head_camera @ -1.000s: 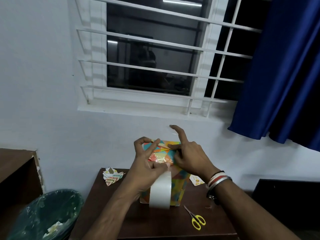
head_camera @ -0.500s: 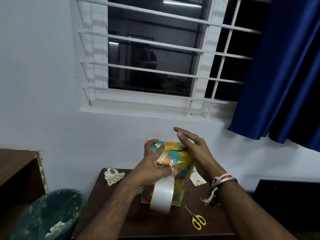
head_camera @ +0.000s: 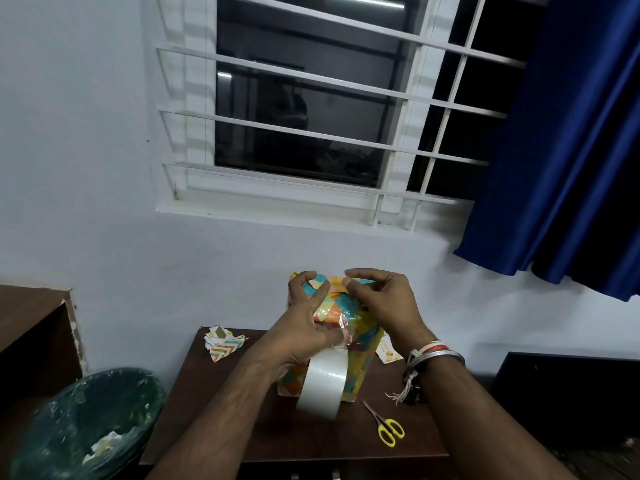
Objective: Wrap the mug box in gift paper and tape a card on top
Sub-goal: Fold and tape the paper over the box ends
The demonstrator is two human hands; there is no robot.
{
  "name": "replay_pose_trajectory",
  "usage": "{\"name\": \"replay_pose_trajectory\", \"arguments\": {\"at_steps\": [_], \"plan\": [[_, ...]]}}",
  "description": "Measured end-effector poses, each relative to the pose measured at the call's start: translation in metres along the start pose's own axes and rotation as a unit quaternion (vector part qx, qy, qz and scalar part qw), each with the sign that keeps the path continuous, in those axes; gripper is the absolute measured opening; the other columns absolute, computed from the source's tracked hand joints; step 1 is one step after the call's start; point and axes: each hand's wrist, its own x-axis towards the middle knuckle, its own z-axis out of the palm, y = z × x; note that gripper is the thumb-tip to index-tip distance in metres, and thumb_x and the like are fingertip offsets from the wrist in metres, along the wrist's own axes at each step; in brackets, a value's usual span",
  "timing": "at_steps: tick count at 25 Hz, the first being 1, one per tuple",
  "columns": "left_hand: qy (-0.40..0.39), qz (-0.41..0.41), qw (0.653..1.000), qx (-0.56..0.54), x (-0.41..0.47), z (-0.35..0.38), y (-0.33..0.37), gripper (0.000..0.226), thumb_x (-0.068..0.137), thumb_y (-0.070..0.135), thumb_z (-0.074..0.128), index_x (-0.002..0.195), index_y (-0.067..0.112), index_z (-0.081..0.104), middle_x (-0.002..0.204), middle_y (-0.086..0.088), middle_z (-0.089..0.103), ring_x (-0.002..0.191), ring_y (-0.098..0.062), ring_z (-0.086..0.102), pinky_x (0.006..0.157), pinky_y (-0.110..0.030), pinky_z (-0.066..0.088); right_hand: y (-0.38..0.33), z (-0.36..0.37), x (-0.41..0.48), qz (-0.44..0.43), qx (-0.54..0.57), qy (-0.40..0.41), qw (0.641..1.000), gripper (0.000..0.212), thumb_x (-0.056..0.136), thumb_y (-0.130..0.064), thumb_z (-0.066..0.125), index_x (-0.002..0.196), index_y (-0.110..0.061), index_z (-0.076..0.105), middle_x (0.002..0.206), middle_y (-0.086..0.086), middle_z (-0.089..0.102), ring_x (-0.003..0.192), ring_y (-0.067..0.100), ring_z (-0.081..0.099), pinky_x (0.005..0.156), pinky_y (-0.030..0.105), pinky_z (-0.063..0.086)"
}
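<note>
Head view shows the mug box (head_camera: pixel 365 344) already covered in colourful gift paper (head_camera: pixel 360 368), standing upright near the middle of the brown table (head_camera: pixel 221 427), a little toward its back edge. The left hand (head_camera: pixel 304 327) is on the box's left upper side. Its thumb and index finger are curved and touch the paper at the top, and its lower fingers are curled at the top of the tape roll (head_camera: pixel 323 386), which hangs in front of the box. A wrinkled strip of clear tape (head_camera: pixel 346 329) goes from the roll up onto the paper. The right hand (head_camera: pixel 384 306) is over the top right of the box, with thumb and index finger pinching a fold of the paper at the top edge. Its other fingers are bent and close together.

The card (head_camera: pixel 389 355) lies near the right edge, just beside the box. The yellow scissors (head_camera: pixel 386 427) lie toward the front right corner. Paper scraps (head_camera: pixel 223 342) sit at the back left corner. A green waste bin (head_camera: pixel 86 420) stands left of the table.
</note>
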Motion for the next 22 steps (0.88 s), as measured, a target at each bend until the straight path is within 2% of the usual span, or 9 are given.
{"name": "replay_pose_trajectory", "arguments": {"at_steps": [3, 7, 13, 15, 18, 20, 22], "plan": [[0.004, 0.000, 1.000, 0.011, -0.002, 0.001, -0.001, 0.097, 0.083, 0.014, 0.086, 0.161, 0.022, 0.029, 0.107, 0.039, 0.009, 0.134, -0.014, 0.041, 0.110, -0.024, 0.047, -0.002, 0.002, 0.001, -0.005, -0.055, 0.016, 0.998, 0.013, 0.086, -0.027, 0.082, 0.099, -0.027, 0.082, 0.094, -0.005, 0.078, 0.086, 0.011, 0.075, 0.077, 0.028, 0.063], [0.010, -0.001, 1.000, 0.009, 0.000, 0.001, -0.003, 0.100, 0.082, 0.014, 0.087, 0.162, 0.023, 0.028, 0.104, 0.041, 0.009, 0.134, -0.015, 0.041, 0.100, -0.015, 0.048, -0.004, 0.005, 0.002, -0.025, -0.136, 0.026, 0.990, 0.014, 0.088, -0.027, 0.080, 0.102, -0.027, 0.081, 0.099, -0.006, 0.077, 0.087, 0.009, 0.072, 0.077, 0.024, 0.062], [0.016, 0.008, 0.999, 0.027, -0.004, 0.002, -0.003, 0.096, 0.083, 0.016, 0.086, 0.160, 0.021, 0.030, 0.112, 0.039, 0.004, 0.134, -0.014, 0.040, 0.086, -0.001, 0.045, -0.007, 0.014, 0.008, -0.024, -0.248, 0.032, 0.968, 0.017, 0.085, -0.028, 0.081, 0.101, -0.021, 0.080, 0.105, 0.001, 0.076, 0.088, 0.013, 0.069, 0.068, 0.016, 0.049], [0.014, 0.008, 0.999, 0.029, -0.006, 0.002, -0.002, 0.096, 0.083, 0.016, 0.086, 0.161, 0.021, 0.030, 0.116, 0.038, 0.003, 0.134, -0.015, 0.040, 0.094, -0.006, 0.046, -0.011, 0.013, 0.009, -0.009, -0.271, 0.032, 0.962, 0.027, 0.082, -0.031, 0.084, 0.105, -0.023, 0.074, 0.107, 0.001, 0.072, 0.089, 0.015, 0.065, 0.064, 0.016, 0.046], [0.005, 0.010, 0.999, 0.035, -0.010, 0.002, 0.001, 0.096, 0.083, 0.018, 0.086, 0.160, 0.022, 0.030, 0.113, 0.038, 0.003, 0.137, -0.017, 0.040, 0.109, -0.021, 0.045, -0.014, 0.005, 0.011, 0.041, -0.303, 0.022, 0.952, 0.058, 0.076, -0.042, 0.088, 0.115, -0.022, 0.050, 0.102, -0.001, 0.057, 0.093, 0.020, 0.057, 0.071, 0.025, 0.049], [0.005, 0.013, 0.999, 0.037, -0.012, 0.002, 0.003, 0.095, 0.083, 0.018, 0.085, 0.160, 0.022, 0.029, 0.117, 0.036, 0.002, 0.136, -0.015, 0.040, 0.108, -0.019, 0.045, -0.012, 0.001, 0.014, 0.070, -0.308, 0.019, 0.949, 0.064, 0.076, -0.050, 0.087, 0.114, -0.020, 0.045, 0.102, -0.001, 0.055, 0.093, 0.021, 0.057, 0.074, 0.028, 0.051], [0.007, 0.013, 0.999, 0.040, -0.012, 0.003, 0.005, 0.095, 0.084, 0.017, 0.085, 0.161, 0.021, 0.028, 0.124, 0.031, 0.002, 0.133, -0.013, 0.038, 0.102, -0.013, 0.044, -0.010, 0.003, 0.018, 0.077, -0.312, 0.030, 0.947, 0.060, 0.080, -0.052, 0.083, 0.114, -0.018, 0.047, 0.107, 0.004, 0.062, 0.091, 0.022, 0.059, 0.072, 0.029, 0.050]]}}
